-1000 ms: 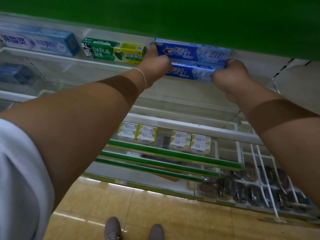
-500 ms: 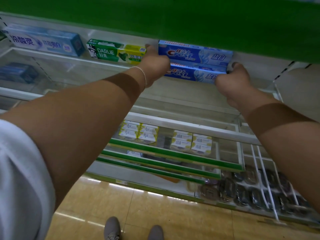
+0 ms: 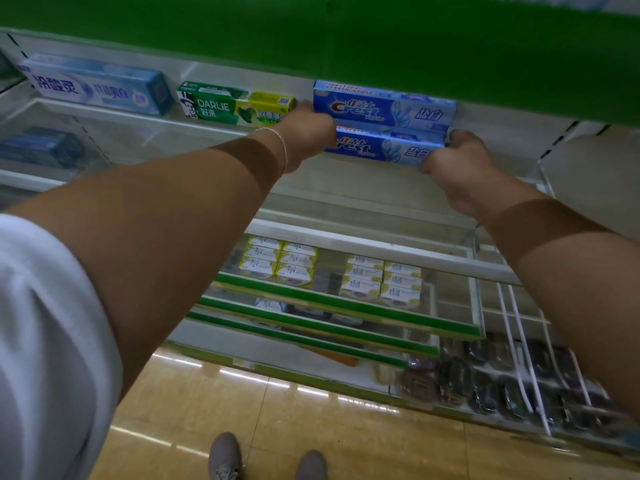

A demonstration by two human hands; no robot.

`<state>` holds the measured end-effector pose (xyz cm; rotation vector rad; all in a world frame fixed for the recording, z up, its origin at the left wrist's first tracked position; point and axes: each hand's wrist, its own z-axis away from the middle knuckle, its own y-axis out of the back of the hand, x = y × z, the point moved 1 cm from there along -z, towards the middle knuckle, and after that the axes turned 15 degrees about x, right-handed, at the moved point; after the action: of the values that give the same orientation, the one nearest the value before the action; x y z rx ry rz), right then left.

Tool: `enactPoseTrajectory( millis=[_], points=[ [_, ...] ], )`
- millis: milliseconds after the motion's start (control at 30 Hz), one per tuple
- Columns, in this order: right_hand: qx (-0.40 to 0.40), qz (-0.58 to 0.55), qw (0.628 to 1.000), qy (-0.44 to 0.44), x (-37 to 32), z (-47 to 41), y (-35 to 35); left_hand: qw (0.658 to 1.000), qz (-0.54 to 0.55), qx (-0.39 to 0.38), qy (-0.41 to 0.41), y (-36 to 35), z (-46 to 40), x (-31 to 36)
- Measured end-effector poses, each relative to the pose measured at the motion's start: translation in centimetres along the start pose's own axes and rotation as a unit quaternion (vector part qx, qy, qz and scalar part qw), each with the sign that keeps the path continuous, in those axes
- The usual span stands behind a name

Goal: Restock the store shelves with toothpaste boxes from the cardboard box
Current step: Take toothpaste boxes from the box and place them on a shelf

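Note:
Two blue Crest toothpaste boxes lie lengthwise on the top shelf (image 3: 346, 188), one above the other. The upper Crest box (image 3: 384, 105) sits against the back under the green panel. The lower Crest box (image 3: 377, 148) is held between my hands. My left hand (image 3: 308, 133) grips its left end, thumb up in the gap beside the green Darlie box (image 3: 235, 105). My right hand (image 3: 460, 161) has its fingers curled round the right end. The cardboard box is out of view.
A pale blue toothpaste box (image 3: 97, 86) lies at the far left of the same shelf. Lower shelves hold small yellow-white boxes (image 3: 381, 278) and dark packets (image 3: 502, 386). A clear divider (image 3: 554, 174) stands right of my hands. My shoes (image 3: 225, 459) are on the tan floor.
My right hand has dropped a little and curled tighter at the lower Crest box's right end. That box now shows further out from under the upper one. My left hand has barely moved.

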<state>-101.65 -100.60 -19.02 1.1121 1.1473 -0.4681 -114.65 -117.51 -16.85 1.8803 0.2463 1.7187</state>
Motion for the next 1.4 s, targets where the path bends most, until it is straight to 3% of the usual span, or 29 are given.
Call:
enactPoseTrajectory(
  millis=[333, 533, 633, 733, 900, 1100, 1233, 1400],
  points=[
    [-0.015, -0.009, 1.000, 0.002, -1.0, 1.9, 0.0, 0.998, 0.043, 0.005, 0.034, 1.6, 1.5, -1.0],
    [0.030, 0.011, 0.999, 0.025, -1.6, 2.6, 0.4, 0.999, 0.038, 0.001, 0.019, 2.4, 1.3, -0.8],
    [0.030, 0.010, 0.999, 0.029, -1.8, 3.1, 0.1, 0.998, -0.047, -0.005, -0.039, 2.6, 1.5, -0.7],
    [0.044, 0.003, 0.999, 0.020, -1.8, 3.4, 0.2, 0.998, -0.047, 0.010, -0.039, 2.5, 1.3, -0.7],
    [0.084, 0.038, 0.995, 0.029, -1.8, 4.9, 0.2, 0.998, 0.004, -0.028, -0.048, 4.0, 2.1, -0.9],
    [0.044, 0.062, 0.994, 0.074, -5.0, 10.6, -2.1, 0.992, -0.042, -0.067, -0.103, 8.6, 2.8, -2.9],
    [0.026, 0.083, 0.993, 0.079, -8.5, 15.6, -5.8, 0.983, -0.119, -0.025, -0.140, 13.7, 4.1, -5.5],
    [-0.013, 0.053, 0.988, 0.143, -12.9, 22.5, -12.2, 0.980, -0.119, 0.006, -0.160, 22.6, 6.9, -9.0]
  ],
)
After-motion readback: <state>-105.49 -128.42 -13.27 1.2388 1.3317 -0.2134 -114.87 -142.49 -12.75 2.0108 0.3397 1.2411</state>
